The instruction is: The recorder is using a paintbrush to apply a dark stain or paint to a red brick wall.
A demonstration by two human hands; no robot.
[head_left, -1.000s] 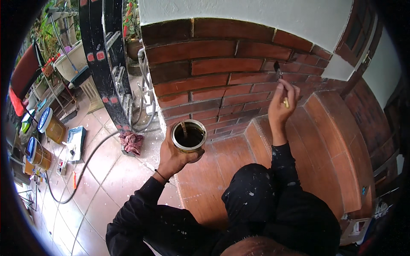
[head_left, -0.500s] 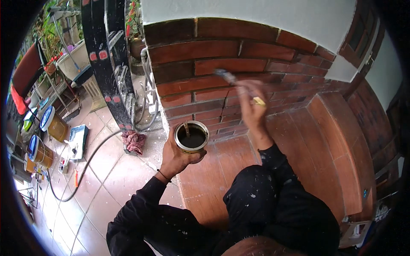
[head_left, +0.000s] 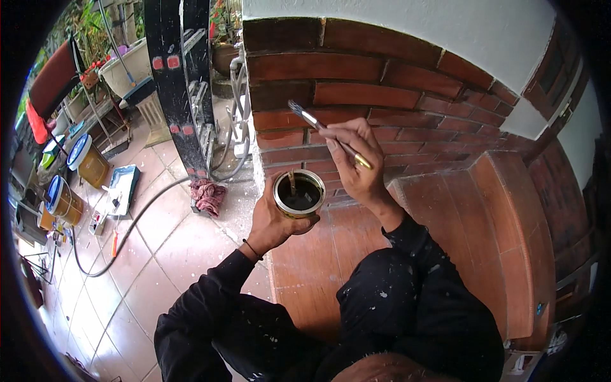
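Note:
My left hand (head_left: 273,224) is wrapped round an open can (head_left: 299,209) of dark liquid, with a thin stick standing in it against the rim. Between the fingers of my right hand (head_left: 359,162) is a paintbrush (head_left: 310,118) with a metal collar and a gold-coloured handle end. Its dark bristles point up and left, in front of the brick wall (head_left: 363,93); whether they touch it I cannot tell. Reddish bricks make up most of the wall, and a few at the left look darker brown.
A black ladder (head_left: 181,89) stands left of the wall, a crumpled cloth (head_left: 207,196) at its foot. A dark hose (head_left: 143,219) curves over the pale floor tiles. Lidded buckets (head_left: 89,162) and a paint tray (head_left: 122,190) stand farther left. A tiled step (head_left: 509,235) rises at right.
My right hand and the brush have moved left and a little down, nearer the can. The view has shifted slightly. My left hand still holds the can.

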